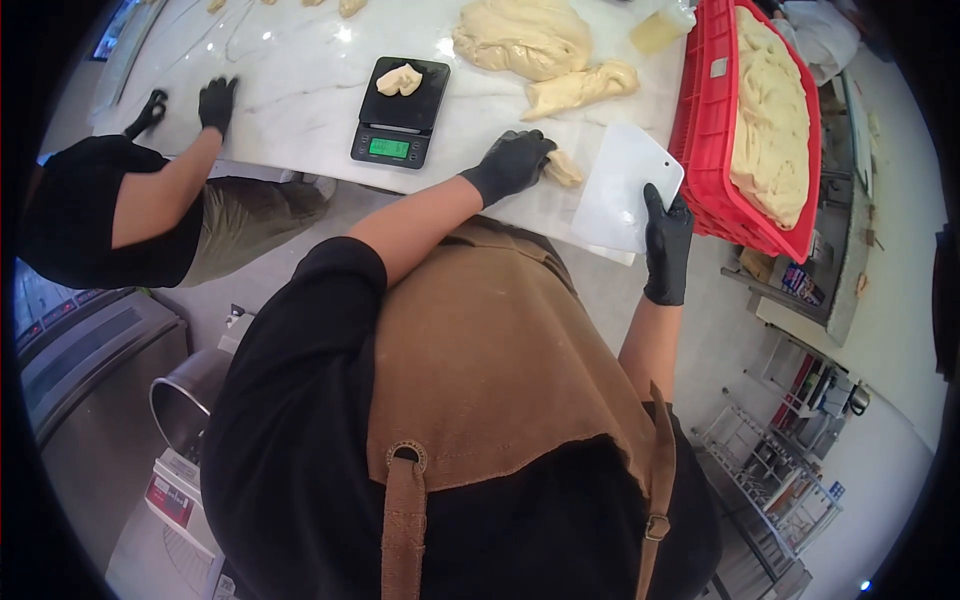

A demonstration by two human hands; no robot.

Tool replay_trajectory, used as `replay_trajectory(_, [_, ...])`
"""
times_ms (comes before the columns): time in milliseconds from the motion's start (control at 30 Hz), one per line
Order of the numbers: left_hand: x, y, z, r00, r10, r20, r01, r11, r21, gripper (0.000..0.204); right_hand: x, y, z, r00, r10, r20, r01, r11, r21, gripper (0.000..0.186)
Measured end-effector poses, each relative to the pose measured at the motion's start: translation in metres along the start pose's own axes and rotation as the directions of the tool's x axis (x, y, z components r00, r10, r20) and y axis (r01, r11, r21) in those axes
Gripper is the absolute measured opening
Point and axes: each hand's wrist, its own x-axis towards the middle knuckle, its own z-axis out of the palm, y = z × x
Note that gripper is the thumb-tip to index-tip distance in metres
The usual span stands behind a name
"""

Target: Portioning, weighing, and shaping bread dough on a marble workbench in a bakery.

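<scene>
My right hand (668,243), in a black glove, grips a white plastic dough scraper (622,190) by its edge near the table's front. In my gloved left hand (511,166) the fingers close on a small piece of dough (563,170) beside the scraper. Left of that hand, a black digital scale (398,118) with a lit green display bears another dough piece (400,80). Beyond my hands lie a large mound of dough (525,38) and a long strip of dough (582,89).
A red crate (700,120) filled with dough (768,120) stands at the right end of the marble table (290,110). At the left, a co-worker's gloved hands (216,104) are on the table. Several small dough pieces (350,6) lie at the far edge. A bag (664,27) sits near the crate.
</scene>
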Motion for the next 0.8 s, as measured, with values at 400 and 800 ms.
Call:
replay_trajectory(400, [-0.033,-0.065,-0.151,0.914,-0.104,-0.393,0.236,0.923,0.304,0.038,0.0,-0.008,0.005,0.999,-0.011,0.044,0.014,0.997,-0.081,0.031])
replay_trajectory(800, [0.002,-0.087,-0.203,0.943,-0.216,-0.254,0.141,0.949,-0.283,0.018,0.004,-0.022,0.008,0.995,-0.1,-0.006,0.099,0.994,-0.039,0.034])
